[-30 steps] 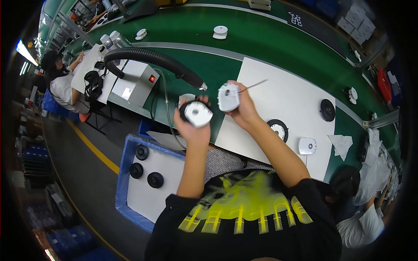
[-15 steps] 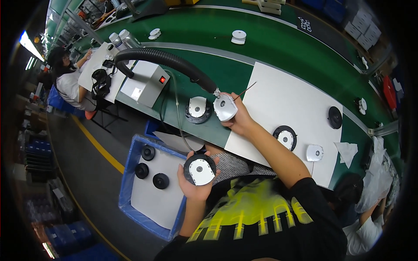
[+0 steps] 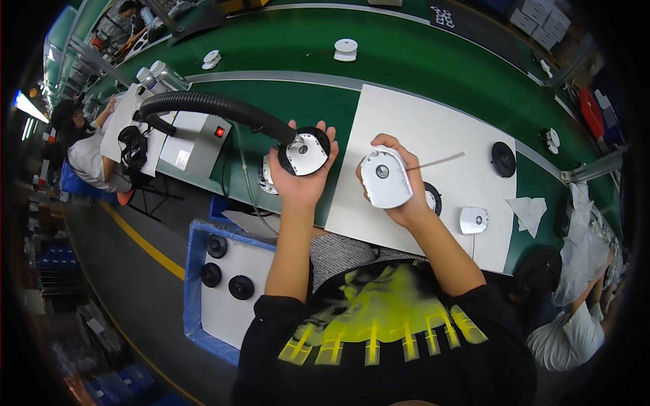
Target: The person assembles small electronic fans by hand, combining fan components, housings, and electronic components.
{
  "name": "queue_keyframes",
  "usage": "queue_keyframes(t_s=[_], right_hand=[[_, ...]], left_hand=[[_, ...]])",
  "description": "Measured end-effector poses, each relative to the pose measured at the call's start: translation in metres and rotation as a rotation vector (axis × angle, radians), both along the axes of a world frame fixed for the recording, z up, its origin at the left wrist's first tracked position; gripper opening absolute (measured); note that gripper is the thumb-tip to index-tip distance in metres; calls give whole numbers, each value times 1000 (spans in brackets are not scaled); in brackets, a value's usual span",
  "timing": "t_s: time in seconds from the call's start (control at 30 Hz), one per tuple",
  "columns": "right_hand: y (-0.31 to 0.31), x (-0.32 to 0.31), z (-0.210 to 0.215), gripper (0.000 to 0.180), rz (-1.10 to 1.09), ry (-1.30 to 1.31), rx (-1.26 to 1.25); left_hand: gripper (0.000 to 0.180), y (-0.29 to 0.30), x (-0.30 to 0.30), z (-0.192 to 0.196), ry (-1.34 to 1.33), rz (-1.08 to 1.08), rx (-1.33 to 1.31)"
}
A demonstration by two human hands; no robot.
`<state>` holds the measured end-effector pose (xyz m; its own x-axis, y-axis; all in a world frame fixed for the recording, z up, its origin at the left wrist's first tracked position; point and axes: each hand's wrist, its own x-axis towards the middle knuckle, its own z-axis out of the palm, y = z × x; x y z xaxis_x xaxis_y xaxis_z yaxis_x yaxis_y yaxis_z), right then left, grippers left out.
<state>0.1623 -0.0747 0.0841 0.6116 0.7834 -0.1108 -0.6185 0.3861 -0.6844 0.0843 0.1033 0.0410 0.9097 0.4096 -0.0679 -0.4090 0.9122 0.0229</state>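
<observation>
My left hand (image 3: 296,193) holds a round black housing with a white plate (image 3: 313,160) on it, resting on the palm with the fingers spread behind. The tip of a black flexible hose (image 3: 220,103) is right at this plate; whether they touch I cannot tell. To its right, my right hand (image 3: 414,211) grips a white rounded cover (image 3: 387,188) with a round hole or fitting in its middle. A thin reddish-brown wire (image 3: 441,161) sticks out to the right from behind the cover. Partly hidden behind my left wrist, another white-plated part (image 3: 266,177) lies on the green table.
A white box with a lit red switch (image 3: 220,132) stands left. On the white sheet (image 3: 474,183) lie a black disc (image 3: 503,160), a white cover (image 3: 474,220) and a half-hidden housing (image 3: 432,198). A blue bin (image 3: 192,298) holds several black parts. A person (image 3: 84,145) sits far left.
My left hand has risen from above the bin to the hose tip with the housing. My right hand has moved away from the hose, rightward over the white sheet, with the cover.
</observation>
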Motion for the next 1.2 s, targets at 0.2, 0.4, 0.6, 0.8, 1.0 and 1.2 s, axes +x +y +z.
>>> queue_keyframes(t_s=[0.2,0.4,0.6,0.8,1.0,1.2], right_hand=[[-29,5,2,35,-473,-1001,-278],[-38,-4,13,35,-458,-1596,-486],[-49,-6,20,38,-471,-1697,-485],[-57,-6,9,35,-554,-1675,-398],[-73,-7,17,50,-448,-1851,-500],[-74,5,8,56,-290,-1601,14]], left_hand=[[55,-67,5,10,71,-60,192],[62,-121,-2,32,252,269,852],[64,-135,-6,33,246,385,1172],[66,-145,-7,28,233,426,1299],[66,-149,-14,31,133,354,1322],[76,-151,-29,42,-5,112,1498]])
